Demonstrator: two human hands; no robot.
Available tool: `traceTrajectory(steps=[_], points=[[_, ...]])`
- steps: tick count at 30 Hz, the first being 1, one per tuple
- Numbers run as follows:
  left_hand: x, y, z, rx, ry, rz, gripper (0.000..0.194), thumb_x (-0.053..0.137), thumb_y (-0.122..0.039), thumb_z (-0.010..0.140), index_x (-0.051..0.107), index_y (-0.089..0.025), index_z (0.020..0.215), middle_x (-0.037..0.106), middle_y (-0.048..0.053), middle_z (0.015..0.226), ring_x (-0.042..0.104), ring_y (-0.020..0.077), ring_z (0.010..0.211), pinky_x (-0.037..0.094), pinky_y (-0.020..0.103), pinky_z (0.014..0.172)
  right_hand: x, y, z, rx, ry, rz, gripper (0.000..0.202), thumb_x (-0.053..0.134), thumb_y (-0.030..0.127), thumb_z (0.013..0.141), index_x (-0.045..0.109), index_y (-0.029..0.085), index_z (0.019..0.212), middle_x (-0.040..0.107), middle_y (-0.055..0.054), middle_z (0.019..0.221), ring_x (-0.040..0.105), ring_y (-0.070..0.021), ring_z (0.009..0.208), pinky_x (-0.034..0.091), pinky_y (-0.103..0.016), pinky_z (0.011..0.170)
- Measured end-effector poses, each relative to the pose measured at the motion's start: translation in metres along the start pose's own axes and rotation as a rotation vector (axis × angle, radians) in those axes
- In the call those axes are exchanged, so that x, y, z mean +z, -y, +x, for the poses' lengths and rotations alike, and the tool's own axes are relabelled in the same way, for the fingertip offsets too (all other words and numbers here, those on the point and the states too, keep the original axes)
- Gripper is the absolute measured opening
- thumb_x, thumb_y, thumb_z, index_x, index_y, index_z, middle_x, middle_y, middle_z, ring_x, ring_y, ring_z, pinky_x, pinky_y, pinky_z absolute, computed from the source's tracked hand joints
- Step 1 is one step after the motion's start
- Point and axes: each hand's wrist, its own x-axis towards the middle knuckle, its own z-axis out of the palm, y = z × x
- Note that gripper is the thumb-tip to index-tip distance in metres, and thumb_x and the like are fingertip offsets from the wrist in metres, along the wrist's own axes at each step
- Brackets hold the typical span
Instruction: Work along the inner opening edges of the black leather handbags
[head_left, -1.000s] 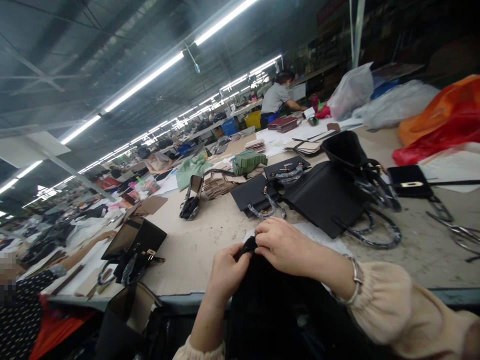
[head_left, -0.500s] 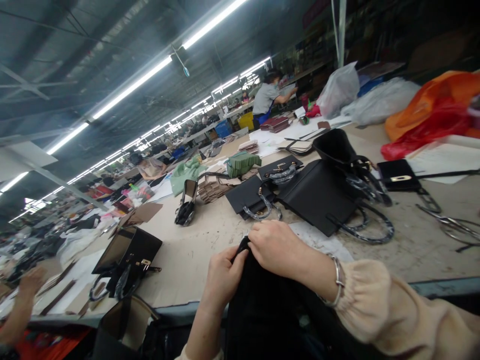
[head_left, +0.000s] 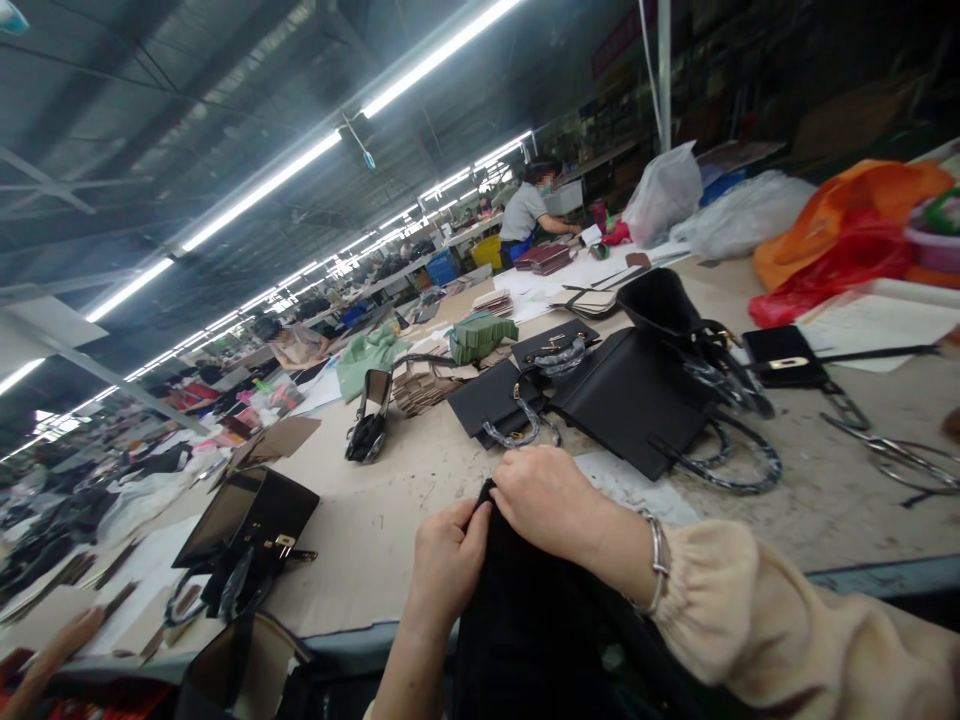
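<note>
My left hand and my right hand meet at the table's front edge. Both have their fingers closed on the upper edge of a soft black piece of material. The left thumb presses on the near face, while the right fingers pinch the edge just beside it. Below my hands the material hangs down, too dark to show its full shape. Just beyond my hands lie a small black handbag with a wrapped handle and a larger black bag with wrapped handles.
Scissors lie at the right, near a small black pouch. To the left stands an open black handbag, with another black bag below the table edge. Stacked brown pieces are farther back. A co-worker's hand is at lower left.
My hands keep their grip on the black material, barely shifted. The view has tilted slightly. At the far left, the co-worker's hand has come down onto the pieces on the table.
</note>
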Motion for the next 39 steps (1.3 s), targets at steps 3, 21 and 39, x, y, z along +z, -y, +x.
traceTrajectory(steps=[3,21,39], points=[[-0.001,-0.001,0.002,-0.004,0.010,0.019,0.036,0.044,-0.037,0.087,0.064,-0.017,0.064,0.064,0.001,0.062,0.055,0.0142,0.060,0.034,0.024,0.056,0.000,0.000,0.001,0.005,0.003,-0.009,0.022,0.051,0.024,0.085,0.068,0.013,0.079,0.069,-0.012,0.082,0.064,-0.0221,0.076,0.045,-0.029,0.066],[0.002,0.002,0.005,-0.024,0.035,-0.053,0.031,0.048,-0.036,0.084,0.063,-0.016,0.066,0.061,-0.001,0.060,0.053,0.0137,0.061,0.033,0.023,0.056,-0.001,-0.001,0.004,0.059,0.029,-0.007,0.021,0.050,0.023,0.084,0.068,0.013,0.081,0.068,-0.013,0.082,0.065,-0.0222,0.076,0.046,-0.028,0.065],[-0.003,-0.005,0.028,-0.005,0.130,0.131,0.031,0.047,-0.037,0.083,0.052,-0.017,0.060,0.053,-0.002,0.056,0.049,0.0116,0.057,0.025,0.023,0.052,0.002,-0.004,0.010,0.050,0.025,-0.051,0.018,0.050,0.015,0.083,0.068,0.014,0.079,0.068,-0.011,0.079,0.065,-0.0225,0.072,0.045,-0.029,0.058]])
